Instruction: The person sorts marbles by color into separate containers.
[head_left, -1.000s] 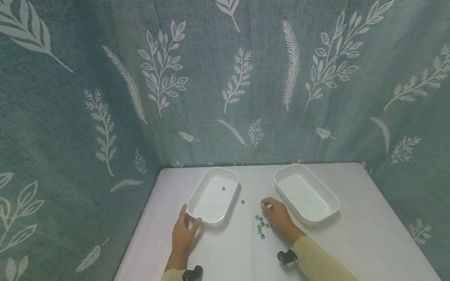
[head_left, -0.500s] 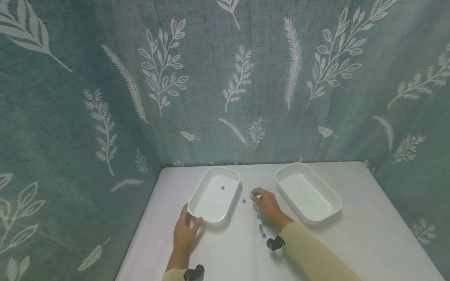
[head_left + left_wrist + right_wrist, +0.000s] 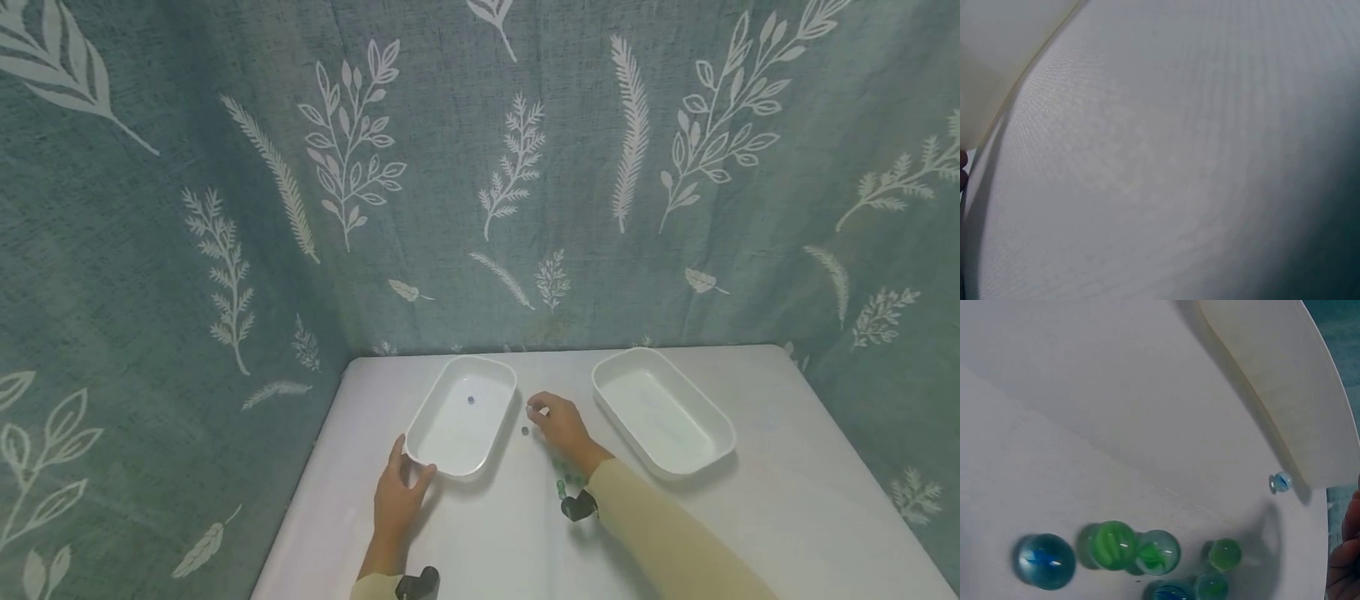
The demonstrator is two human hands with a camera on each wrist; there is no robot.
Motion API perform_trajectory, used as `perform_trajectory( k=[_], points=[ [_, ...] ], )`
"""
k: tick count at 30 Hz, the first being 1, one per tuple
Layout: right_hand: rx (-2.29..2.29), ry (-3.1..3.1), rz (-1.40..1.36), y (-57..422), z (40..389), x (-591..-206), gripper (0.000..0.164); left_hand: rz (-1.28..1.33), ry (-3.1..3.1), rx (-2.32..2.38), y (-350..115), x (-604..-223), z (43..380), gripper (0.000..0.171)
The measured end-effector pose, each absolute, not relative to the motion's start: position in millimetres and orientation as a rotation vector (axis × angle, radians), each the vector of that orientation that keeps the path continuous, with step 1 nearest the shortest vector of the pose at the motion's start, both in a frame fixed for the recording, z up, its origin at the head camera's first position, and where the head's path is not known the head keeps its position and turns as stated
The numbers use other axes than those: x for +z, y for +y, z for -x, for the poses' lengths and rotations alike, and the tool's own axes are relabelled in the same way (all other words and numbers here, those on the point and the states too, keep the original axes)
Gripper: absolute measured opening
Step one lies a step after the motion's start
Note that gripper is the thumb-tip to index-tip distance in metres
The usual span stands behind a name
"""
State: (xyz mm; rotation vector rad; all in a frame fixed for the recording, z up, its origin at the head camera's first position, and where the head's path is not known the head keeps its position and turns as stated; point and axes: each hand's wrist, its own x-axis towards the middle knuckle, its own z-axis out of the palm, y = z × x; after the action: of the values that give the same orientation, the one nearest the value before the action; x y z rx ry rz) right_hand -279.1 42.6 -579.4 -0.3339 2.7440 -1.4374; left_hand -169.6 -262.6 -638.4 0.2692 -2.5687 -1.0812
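My left hand [image 3: 397, 497] holds the near left corner of a white tray [image 3: 448, 437], thumb and fingers spread on either side. Inside that tray lies one blue marble [image 3: 471, 400]. My right hand [image 3: 564, 427] is just right of the tray's long side, pinching a small marble [image 3: 529, 408] between thumb and fingertips. Below these fingertips a single marble [image 3: 525, 431] sits on the table; the right wrist view shows it as clear with blue. Green marbles [image 3: 1113, 545] and a blue marble [image 3: 1046, 561] lie grouped under the right wrist, partly hidden in the head view.
A second white tray [image 3: 667, 421], with no marbles visible inside, stands right of my right forearm. Both trays rest on a white-covered table [image 3: 300, 542]. A green leaf-patterned curtain [image 3: 435, 167] closes off the back and sides.
My right hand has travelled left and slightly away from me, from beside the marble group to the left tray's right side, carrying the pinched marble. The left hand keeps its hold.
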Motion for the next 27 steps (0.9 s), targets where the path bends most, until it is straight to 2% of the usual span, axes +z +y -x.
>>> perform_trajectory(
  k=[19,27],
  points=[
    [-1.354,2.758,0.381,21,292,-565,0.023,-0.322,-2.571,-1.033,-258,-640,166,0.089],
    [-1.446,2.747,0.400,13,297,-561,0.019,-0.288,-2.544,-1.037,-257,-635,168,0.088]
  ],
)
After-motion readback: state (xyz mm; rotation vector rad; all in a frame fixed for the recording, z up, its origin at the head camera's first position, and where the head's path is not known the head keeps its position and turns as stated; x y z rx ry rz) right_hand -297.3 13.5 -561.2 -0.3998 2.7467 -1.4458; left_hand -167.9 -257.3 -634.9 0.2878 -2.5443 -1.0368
